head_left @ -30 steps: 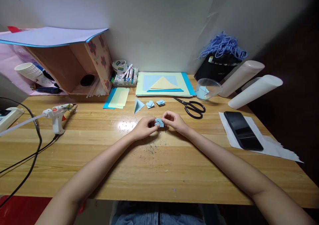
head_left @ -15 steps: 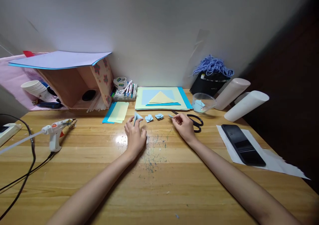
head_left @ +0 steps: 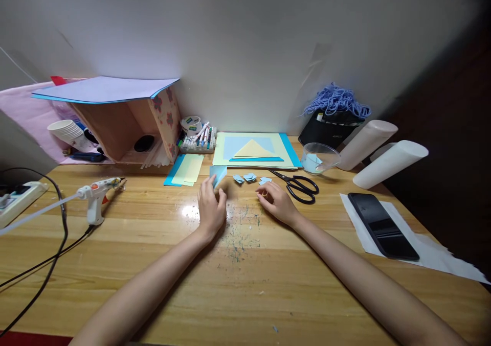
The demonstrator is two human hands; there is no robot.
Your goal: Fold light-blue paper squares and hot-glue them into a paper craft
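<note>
Left hand sits just left of centre in the frame, and its fingertips meet a folded light-blue triangle! Index finger overlaps the paper, thumb stands apart below; whether there's a true pinch, I cannot tell from this angle. Over to the right hand, just right of centre: loosely curled, a narrow gap at the thumb, nothing to be seen in it.

Right beyond those fingers lies a small folded blue piece, and leftward come the middle piece and the left piece, three in a row across the centre. So the step in hand looks like taking up the triangle, which is larger and plainer than that trio. Next move, I'd say, calls for a light thumb-and-finger hold, right hand coming over to steady the other edge; squeeze hard and thin paper could crease.

Outward now! Black-handled scissors rest right of centre, apart from the right hand; past them, a clear plastic bowl with blue paper inside. Upper centre, a stack of coloured sheets; far left, the hot glue gun; far right, a black phone.
</note>
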